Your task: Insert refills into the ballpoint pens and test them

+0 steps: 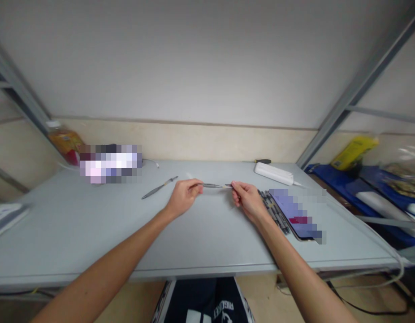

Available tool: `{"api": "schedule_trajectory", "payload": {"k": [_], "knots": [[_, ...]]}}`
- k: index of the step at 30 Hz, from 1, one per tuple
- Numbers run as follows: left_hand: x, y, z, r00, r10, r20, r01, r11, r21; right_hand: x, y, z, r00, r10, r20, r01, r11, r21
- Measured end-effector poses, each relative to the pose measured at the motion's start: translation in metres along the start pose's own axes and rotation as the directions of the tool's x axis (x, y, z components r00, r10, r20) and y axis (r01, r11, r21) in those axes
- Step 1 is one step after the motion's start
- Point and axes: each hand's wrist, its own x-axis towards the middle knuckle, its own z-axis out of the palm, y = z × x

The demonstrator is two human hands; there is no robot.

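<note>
Between my hands, above the middle of the desk, a slim grey pen (212, 185) is held level. My left hand (185, 195) pinches its left end. At the other end, the fingers of my right hand (244, 195) are closed on its thin tip part; how the parts join there is too small to tell. Left of my left hand, another grey pen (157, 188) lies slantwise on the desk. Several similar grey pens (274, 213) lie side by side near my right wrist, partly hidden by the forearm.
A tablet or phone (296, 215) lies right of the pens. Behind it are a white power strip (274, 173) and a screwdriver (263, 161). A blurred-out object (110, 164) and a bottle (64, 139) stand back left. Metal posts (348, 96) flank the desk (93, 233).
</note>
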Motion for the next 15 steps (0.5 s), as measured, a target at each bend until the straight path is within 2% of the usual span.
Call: {"api": "schedule_trajectory", "payload": {"k": [2,3,5,7,9,11,13,15], "knots": [[-0.0013,0.0005,-0.0012,0.98,0.193,-0.049,-0.184,0.972,0.146,0.0004,-0.0004,-0.0015,0.997,0.062,0.034,-0.064,0.997,0.041],[-0.002,0.0006,-0.0019,0.952,0.301,-0.057,-0.283,0.935,0.211,0.0006,-0.0008,-0.0026,0.994,0.097,0.057,-0.101,0.993,0.067],[-0.0034,0.0001,-0.0038,0.873,0.488,-0.028,-0.456,0.834,0.31,0.0009,-0.0021,-0.0051,0.981,0.164,0.104,-0.175,0.978,0.111],[-0.0048,-0.0009,-0.0062,0.799,0.6,0.035,-0.568,0.736,0.369,0.0009,-0.0038,-0.0076,0.965,0.221,0.143,-0.24,0.961,0.139],[-0.0058,-0.0015,-0.0085,0.755,0.65,0.09,-0.623,0.668,0.407,0.0008,-0.0056,-0.0092,0.949,0.265,0.172,-0.293,0.941,0.167],[-0.0062,-0.0009,-0.0097,0.736,0.667,0.115,-0.641,0.631,0.437,0.0012,-0.0072,-0.0093,0.945,0.276,0.175,-0.309,0.928,0.209],[-0.0061,0.0008,-0.0088,0.74,0.662,0.119,-0.631,0.622,0.463,0.0023,-0.0083,-0.0083,0.959,0.241,0.149,-0.275,0.92,0.28],[-0.0057,0.0029,-0.0063,0.764,0.629,0.141,-0.61,0.635,0.474,0.0038,-0.0089,-0.0067,0.982,0.162,0.1,-0.188,0.915,0.357]]}}
